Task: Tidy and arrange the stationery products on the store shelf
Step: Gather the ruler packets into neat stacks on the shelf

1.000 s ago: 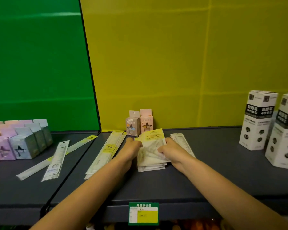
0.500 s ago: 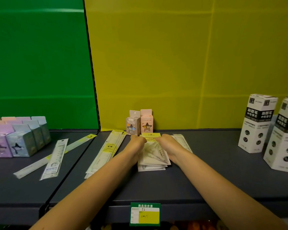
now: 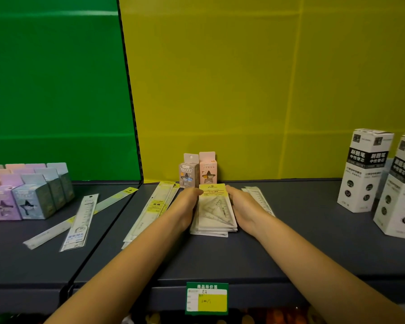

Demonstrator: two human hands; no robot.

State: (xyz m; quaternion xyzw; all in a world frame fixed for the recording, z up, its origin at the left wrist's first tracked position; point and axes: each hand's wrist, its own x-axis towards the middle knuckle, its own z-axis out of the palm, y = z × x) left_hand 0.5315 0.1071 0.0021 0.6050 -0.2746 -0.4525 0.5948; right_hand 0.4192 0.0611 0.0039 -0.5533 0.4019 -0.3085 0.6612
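Pack stack (image 3: 214,211) lies flat on the shelf (image 3: 290,244), mid-shelf, right between both hands. Long axis runs straight away from the person toward the back wall, yellow header at the far end.

Left hand (image 3: 185,206) touches the stack's left edge and right hand (image 3: 243,206) its right edge, equally near. Both are fairly flat, fingers stretched forward along the edges, pressing inward, not wrapped round anything as far as shows. Fingertips are partly hidden, so thumb contact is unclear.

Next move, probably: final squeeze or a push back, so what matters is that the stack is clamped side to side and its far end points at the two small boxes (image 3: 198,174) just behind it.

Outward: ruler packs (image 3: 150,211) just left of the left hand, more rulers (image 3: 258,199) partly under or beside the right hand. White boxes (image 3: 365,171) are well right, pastel boxes (image 3: 28,197) and loose rulers (image 3: 80,220) well left. Price tag (image 3: 207,298) sits on the shelf lip below.

Versus 1 s ago: the stack was fanned and skewed with the top packs tilted up in the hands, and now it is squared and lying flat. Hands have shifted from over the packs to their sides. Everything else is unmoved.
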